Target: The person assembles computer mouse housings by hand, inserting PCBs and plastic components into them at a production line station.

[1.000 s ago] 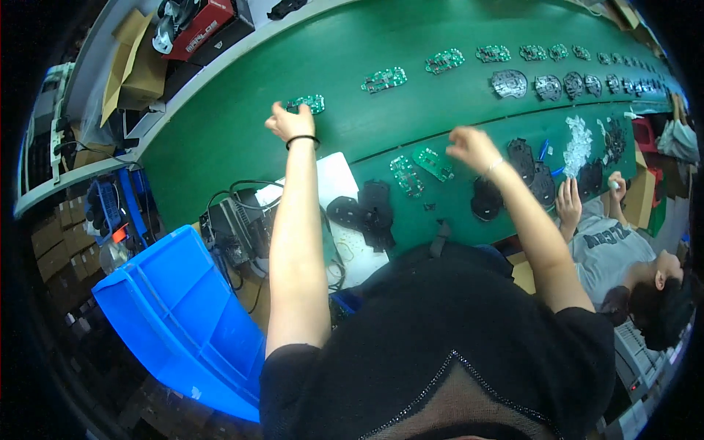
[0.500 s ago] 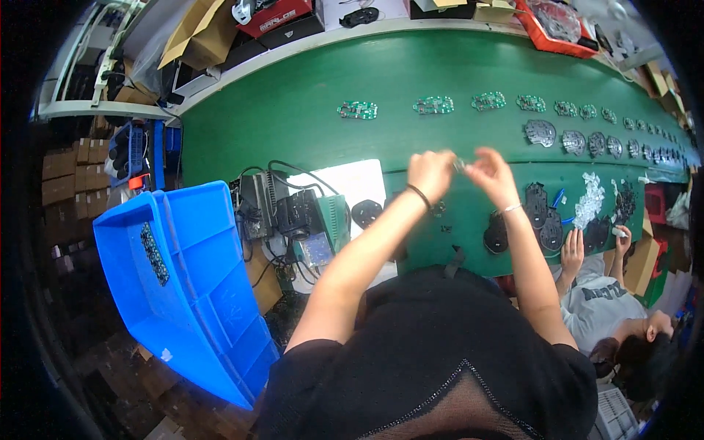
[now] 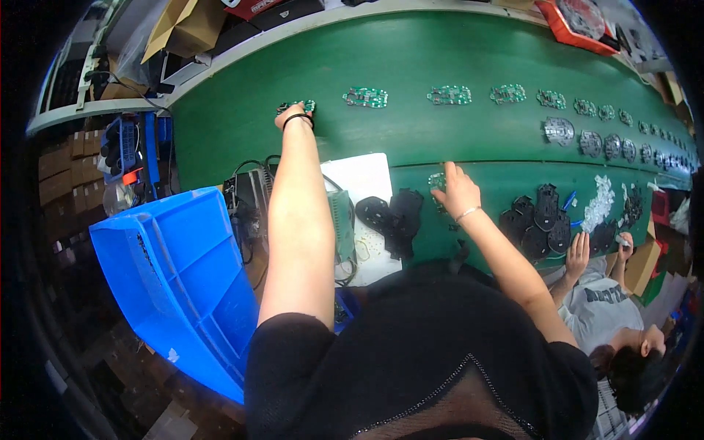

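Observation:
My left arm stretches far forward, and my left hand [image 3: 295, 116] is closed around the edge of a green circuit board [image 3: 308, 106] at the left end of the row. Its fingertips are partly hidden by the hand itself. My right hand [image 3: 460, 194] is over the near part of the table with fingers stretched and thumb apart. Beside its thumb lies another green circuit board [image 3: 436, 181], partly covered by the hand. Whether the thumb presses on it I cannot tell. Black mouse shells [image 3: 400, 220] lie left of my right hand, on and beside a white sheet [image 3: 359, 172].
A row of circuit boards [image 3: 449, 95] runs rightward, with dark shell parts [image 3: 559, 131] below it. More black shells [image 3: 546, 220] lie right of my right arm. A blue bin [image 3: 176, 257] and a boxy device [image 3: 341, 220] stand left. A co-worker's hand [image 3: 578, 253] rests at right.
My hands have separated. The left went far forward and left to a circuit board at the row's end; the right came down near the table. The view has shifted slightly.

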